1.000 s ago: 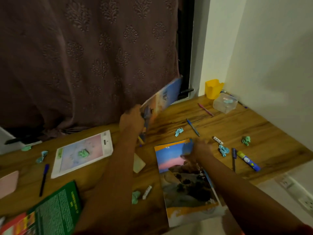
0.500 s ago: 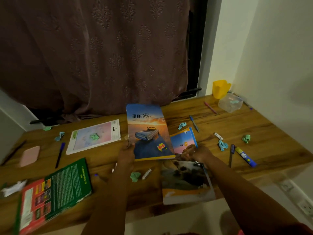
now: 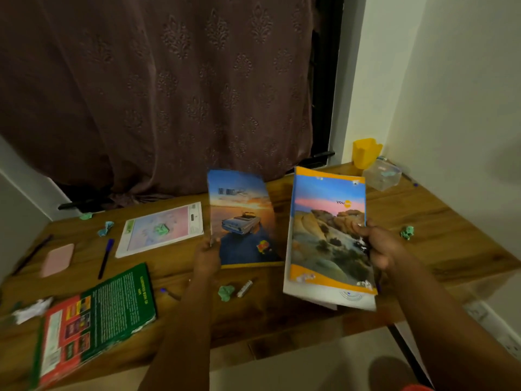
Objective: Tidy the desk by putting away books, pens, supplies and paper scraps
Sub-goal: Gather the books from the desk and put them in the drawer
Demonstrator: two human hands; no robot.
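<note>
My left hand (image 3: 207,256) holds the car notebook (image 3: 242,218) by its edge, tilted up above the wooden desk (image 3: 439,221). My right hand (image 3: 379,244) grips the rocks notebook (image 3: 324,235), lifted just beside it. A green paper scrap (image 3: 225,292) lies between my arms.

The curtain (image 3: 158,88) was mauve with a leaf motif; the tabletop (image 3: 439,221) was brown woodgrain, the far-right cup (image 3: 366,152) yellow, the near-left book (image 3: 95,320) green and red, the paper scraps (image 3: 225,292) mint green
</note>
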